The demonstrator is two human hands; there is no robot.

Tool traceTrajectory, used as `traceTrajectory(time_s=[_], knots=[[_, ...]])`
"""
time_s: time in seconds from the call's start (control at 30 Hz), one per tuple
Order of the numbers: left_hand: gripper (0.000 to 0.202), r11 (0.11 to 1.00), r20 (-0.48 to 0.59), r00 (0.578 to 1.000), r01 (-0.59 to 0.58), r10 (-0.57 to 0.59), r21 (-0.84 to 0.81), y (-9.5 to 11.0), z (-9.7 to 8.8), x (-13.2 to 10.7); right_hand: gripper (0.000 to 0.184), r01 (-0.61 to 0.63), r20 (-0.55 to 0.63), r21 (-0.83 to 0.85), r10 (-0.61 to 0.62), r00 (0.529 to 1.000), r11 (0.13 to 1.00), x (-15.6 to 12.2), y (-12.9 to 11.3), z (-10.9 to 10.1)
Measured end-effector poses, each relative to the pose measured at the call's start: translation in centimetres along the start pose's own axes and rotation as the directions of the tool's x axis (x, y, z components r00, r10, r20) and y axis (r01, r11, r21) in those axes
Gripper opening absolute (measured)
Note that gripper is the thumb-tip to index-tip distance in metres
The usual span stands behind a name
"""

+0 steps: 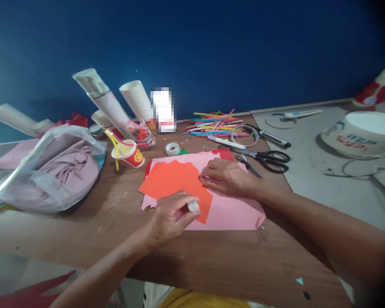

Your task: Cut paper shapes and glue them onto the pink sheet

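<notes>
Snugly between left fingers (pixel 180 198), a round whitish piece (pixel 193 206); right fingers (pixel 209 176) bent, grip unclear, at irregular-edged orange paper (pixel 172 179).

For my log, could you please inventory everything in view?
papers: several, orange, pink and red, centre
round object: one, white, in left hand
straws: many, multicoloured, back
marker: one, white, back
scissors: one pair, black, right
cutter: one, black, right
small roll: one, white, back
large ring: one, pale, right
cups: several, white and red, mostly left
likely spray can: one, white, back left
bag: one, translucent, left
tub: one, white, right
table: one, brown, beneath
wall: one, blue, behind
left hand: one, over papers
right hand: one, on papers
</notes>
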State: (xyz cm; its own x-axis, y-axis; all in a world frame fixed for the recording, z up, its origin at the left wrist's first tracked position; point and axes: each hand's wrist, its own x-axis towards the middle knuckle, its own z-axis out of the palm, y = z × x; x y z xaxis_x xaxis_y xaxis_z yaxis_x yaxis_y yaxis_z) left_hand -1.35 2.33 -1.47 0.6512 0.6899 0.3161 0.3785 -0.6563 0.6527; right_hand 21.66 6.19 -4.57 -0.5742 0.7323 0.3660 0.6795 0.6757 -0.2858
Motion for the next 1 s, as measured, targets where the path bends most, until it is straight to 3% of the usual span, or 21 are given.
traceTrajectory(time_s=[0.4,1.0], knots=[[0.016,0.998,-0.061,0.998,0.013,-0.017,-0.060,0.18,0.17,0.24,0.026,-0.017,0.004,-0.007,0.017,1.000,1.000,-0.14,0.00,-0.10],[0.013,0.998,0.051,0.998,0.025,-0.022,-0.062,0.81,0.93,0.09,0.028,-0.011,-0.008,0.010,0.012,1.000,1.000,-0.43,0.37,0.37]])
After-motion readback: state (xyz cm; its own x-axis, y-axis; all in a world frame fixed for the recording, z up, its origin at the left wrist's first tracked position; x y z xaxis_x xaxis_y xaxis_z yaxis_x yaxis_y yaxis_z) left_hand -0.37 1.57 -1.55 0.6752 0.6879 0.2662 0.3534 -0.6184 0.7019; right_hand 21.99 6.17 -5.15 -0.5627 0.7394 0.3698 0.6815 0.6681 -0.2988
